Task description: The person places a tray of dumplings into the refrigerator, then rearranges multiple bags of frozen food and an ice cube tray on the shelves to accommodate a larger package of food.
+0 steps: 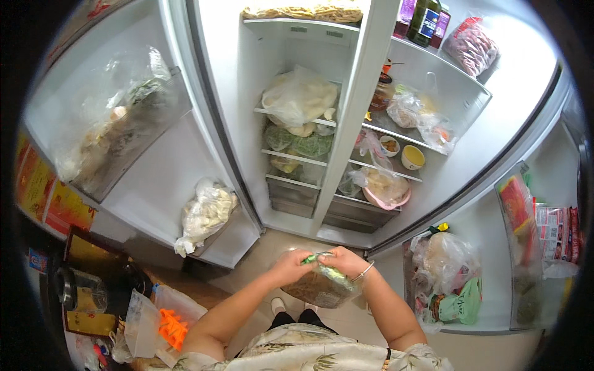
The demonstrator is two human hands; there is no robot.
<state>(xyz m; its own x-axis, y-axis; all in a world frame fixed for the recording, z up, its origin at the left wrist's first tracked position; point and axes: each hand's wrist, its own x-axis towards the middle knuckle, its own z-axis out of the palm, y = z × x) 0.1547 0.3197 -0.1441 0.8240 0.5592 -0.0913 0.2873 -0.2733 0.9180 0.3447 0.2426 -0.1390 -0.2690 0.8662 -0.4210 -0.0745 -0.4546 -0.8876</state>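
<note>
In front of my body hangs a clear plastic bag (315,292) with something brownish in it; its exact contents cannot be made out. My left hand (289,268) pinches the bag's gathered top, where a bit of green shows. Beside it, my right hand (346,262), with a bracelet on the wrist, also has its fingers closed on the bag's top. Both hands are close together over the floor, before the open fridge (359,117).
Both fridge doors stand open. A white bag (207,213) sits in the left door, and a stuffed clear bag (442,263) in the right. Shelves hold a large white bag (300,96), a pink bowl (396,201) and a yellow bowl (413,157). Orange pieces (172,328) lie lower left.
</note>
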